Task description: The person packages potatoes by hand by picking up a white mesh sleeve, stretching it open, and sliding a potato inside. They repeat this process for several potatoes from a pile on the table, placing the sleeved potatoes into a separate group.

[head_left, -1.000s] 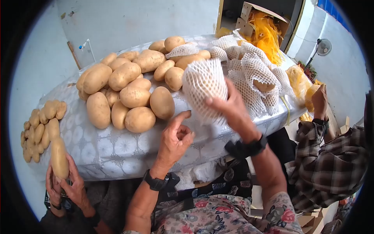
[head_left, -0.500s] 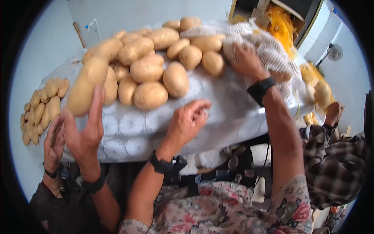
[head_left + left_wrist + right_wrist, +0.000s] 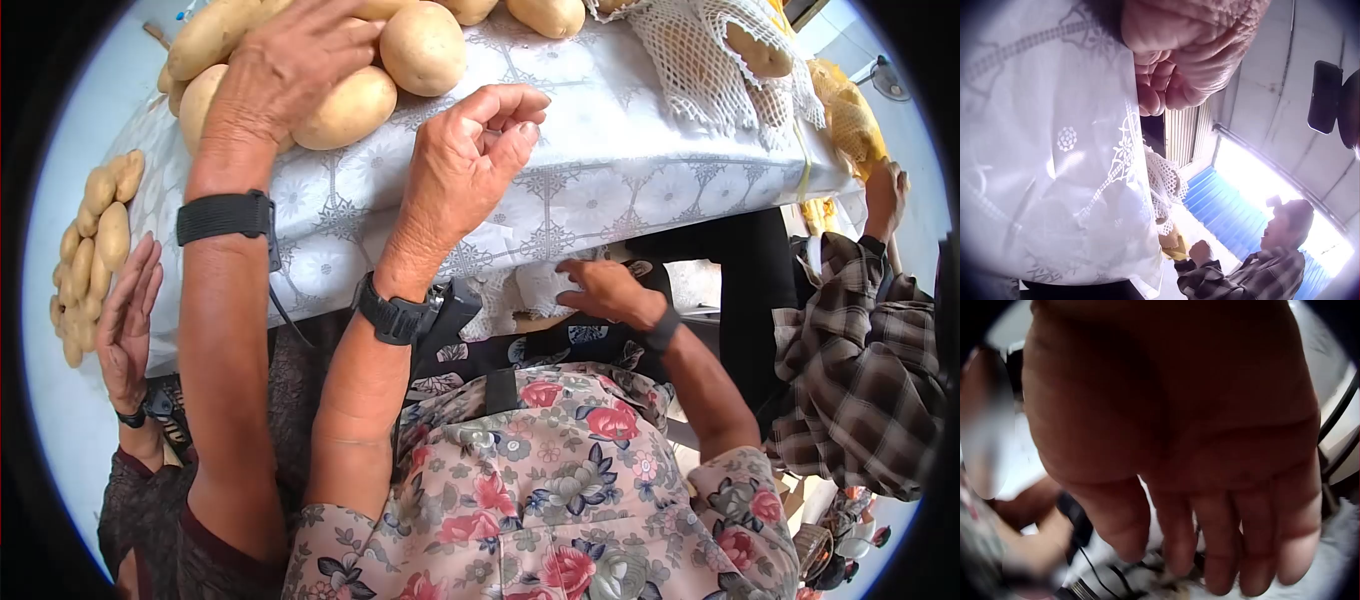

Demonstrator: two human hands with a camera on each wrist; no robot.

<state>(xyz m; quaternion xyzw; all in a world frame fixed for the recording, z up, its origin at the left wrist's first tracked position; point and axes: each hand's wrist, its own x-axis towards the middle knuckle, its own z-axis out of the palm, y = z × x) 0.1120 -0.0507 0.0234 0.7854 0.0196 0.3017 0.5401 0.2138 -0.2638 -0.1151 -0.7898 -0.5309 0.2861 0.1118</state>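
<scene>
My left hand (image 3: 465,165) hovers over the front part of the table with its fingers loosely bent and nothing in them; the left wrist view shows the same bent fingers (image 3: 1160,81) beside the cloth. Below the table's front edge, my right hand (image 3: 612,291) reaches toward white foam net sleeves (image 3: 540,290) at my lap. Its fingers (image 3: 1219,550) are extended and apart in the right wrist view, with nothing in the palm. Large bare potatoes (image 3: 423,48) lie beyond my left hand. At the table's right end are potatoes in white foam nets (image 3: 690,70).
Another person's hand (image 3: 290,70) reaches over the potatoes at left, and their other hand (image 3: 128,320) is by a pile of smaller potatoes (image 3: 95,260). To the right, a person in a plaid shirt (image 3: 850,370) holds a yellow net bag (image 3: 848,120). A patterned plastic cloth (image 3: 560,170) covers the table.
My right hand let go of the net-wrapped potato among the others at right, then came back below the table edge. The neighbour's long potato has left their hands. The head view has tilted down.
</scene>
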